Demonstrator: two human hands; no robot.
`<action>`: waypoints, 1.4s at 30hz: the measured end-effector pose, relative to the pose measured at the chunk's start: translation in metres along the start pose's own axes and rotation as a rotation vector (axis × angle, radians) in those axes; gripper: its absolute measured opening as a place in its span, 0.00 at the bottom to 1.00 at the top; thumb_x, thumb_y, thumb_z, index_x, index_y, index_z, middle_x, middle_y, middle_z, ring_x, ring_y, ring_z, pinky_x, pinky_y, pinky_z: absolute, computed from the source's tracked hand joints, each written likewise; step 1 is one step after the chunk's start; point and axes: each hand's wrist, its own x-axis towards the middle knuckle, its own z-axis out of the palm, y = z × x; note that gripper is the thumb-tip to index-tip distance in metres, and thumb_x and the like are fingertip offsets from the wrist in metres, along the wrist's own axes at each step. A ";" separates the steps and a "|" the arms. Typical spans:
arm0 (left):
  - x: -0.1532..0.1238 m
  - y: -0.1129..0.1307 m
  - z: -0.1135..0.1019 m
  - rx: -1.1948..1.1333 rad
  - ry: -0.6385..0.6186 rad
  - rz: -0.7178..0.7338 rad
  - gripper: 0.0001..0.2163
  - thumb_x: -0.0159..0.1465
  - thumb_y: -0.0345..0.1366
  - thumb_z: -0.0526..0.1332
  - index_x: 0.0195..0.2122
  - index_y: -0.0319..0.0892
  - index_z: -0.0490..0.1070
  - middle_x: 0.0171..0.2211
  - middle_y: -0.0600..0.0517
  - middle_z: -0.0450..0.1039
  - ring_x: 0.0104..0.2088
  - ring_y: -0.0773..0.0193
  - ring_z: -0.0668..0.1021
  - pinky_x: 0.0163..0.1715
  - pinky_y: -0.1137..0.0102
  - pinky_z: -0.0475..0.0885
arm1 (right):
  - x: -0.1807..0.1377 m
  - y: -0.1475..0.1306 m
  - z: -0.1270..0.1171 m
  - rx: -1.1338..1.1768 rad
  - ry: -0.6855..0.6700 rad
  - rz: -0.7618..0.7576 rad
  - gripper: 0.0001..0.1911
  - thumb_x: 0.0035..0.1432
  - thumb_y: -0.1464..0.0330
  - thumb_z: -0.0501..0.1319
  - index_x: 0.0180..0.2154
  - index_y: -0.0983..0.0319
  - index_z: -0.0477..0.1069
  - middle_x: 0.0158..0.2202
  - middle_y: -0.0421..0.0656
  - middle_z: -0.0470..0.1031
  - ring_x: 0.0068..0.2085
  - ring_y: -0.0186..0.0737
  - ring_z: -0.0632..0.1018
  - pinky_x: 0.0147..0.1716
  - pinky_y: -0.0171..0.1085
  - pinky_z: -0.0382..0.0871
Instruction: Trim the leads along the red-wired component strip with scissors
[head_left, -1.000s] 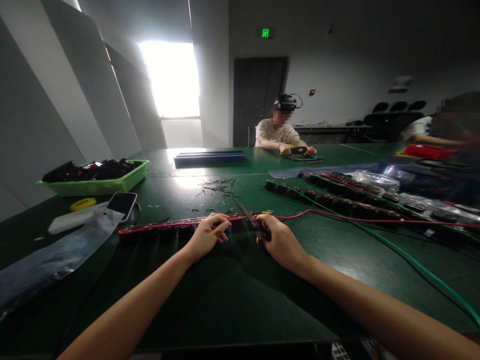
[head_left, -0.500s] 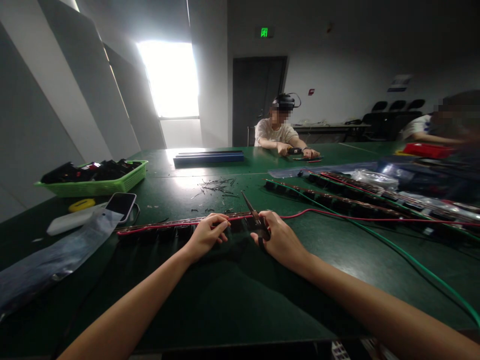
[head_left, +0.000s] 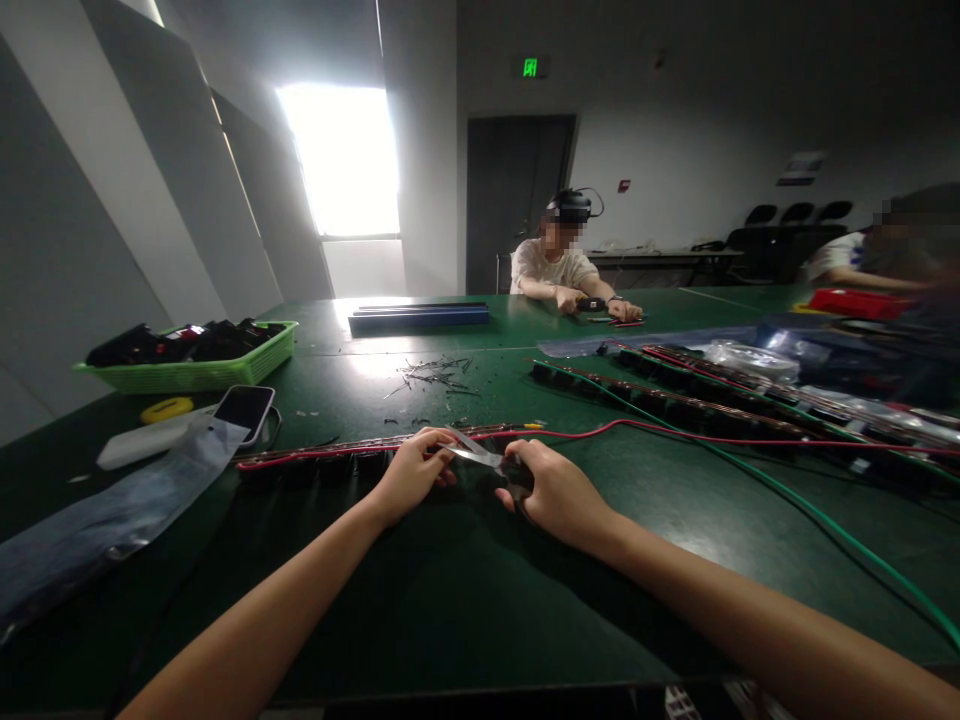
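In my right hand (head_left: 555, 485) are scissors (head_left: 480, 457), their blades parted and pointing left toward the fingertips of my other hand. My left hand (head_left: 416, 470) is closed in a pinch at the black strip (head_left: 330, 465); what lies between its fingers is too small to make out. A red wire (head_left: 585, 434) runs along the strip, passes behind both hands and goes on to the right. Bare copper-coloured wires lie along the strip's top. A short yellow-tipped end (head_left: 534, 426) shows behind the scissors.
Several clipped wire bits (head_left: 435, 375) lie ahead. On the left are a green basket (head_left: 187, 375) of black parts, a phone (head_left: 244, 412) and a plastic bag (head_left: 127, 520). More black strips (head_left: 675, 400) and a green wire (head_left: 810, 515) occupy the right. A co-worker (head_left: 555, 262) sits opposite.
The scissors have swung from pointing up and away to pointing left, and their blades have spread beside my left fingertips. My left hand has barely moved.
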 end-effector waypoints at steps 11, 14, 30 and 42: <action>0.001 -0.003 -0.001 -0.024 -0.019 -0.010 0.11 0.61 0.41 0.58 0.38 0.39 0.73 0.46 0.46 0.70 0.25 0.72 0.77 0.21 0.77 0.71 | 0.000 0.000 -0.001 0.083 -0.017 -0.008 0.18 0.49 0.69 0.64 0.44 0.61 0.68 0.41 0.44 0.70 0.37 0.39 0.73 0.37 0.36 0.66; 0.002 -0.004 -0.001 -0.015 -0.023 0.007 0.12 0.61 0.42 0.58 0.36 0.38 0.73 0.47 0.45 0.69 0.24 0.73 0.77 0.20 0.77 0.70 | 0.000 0.002 0.001 0.113 0.004 0.011 0.18 0.48 0.71 0.64 0.43 0.61 0.68 0.42 0.45 0.68 0.37 0.39 0.72 0.38 0.37 0.66; 0.001 -0.001 0.000 -0.031 -0.023 0.011 0.13 0.61 0.44 0.58 0.34 0.38 0.72 0.46 0.46 0.69 0.23 0.74 0.76 0.20 0.78 0.71 | 0.000 0.006 0.003 0.241 -0.033 0.009 0.29 0.46 0.71 0.66 0.52 0.59 0.66 0.48 0.47 0.64 0.45 0.43 0.72 0.48 0.41 0.68; 0.000 0.001 0.001 -0.052 -0.004 -0.013 0.10 0.61 0.41 0.59 0.36 0.39 0.73 0.32 0.51 0.71 0.22 0.72 0.75 0.19 0.78 0.69 | 0.000 0.003 -0.002 0.183 -0.079 -0.082 0.31 0.47 0.73 0.63 0.55 0.61 0.64 0.51 0.50 0.67 0.50 0.47 0.72 0.53 0.44 0.65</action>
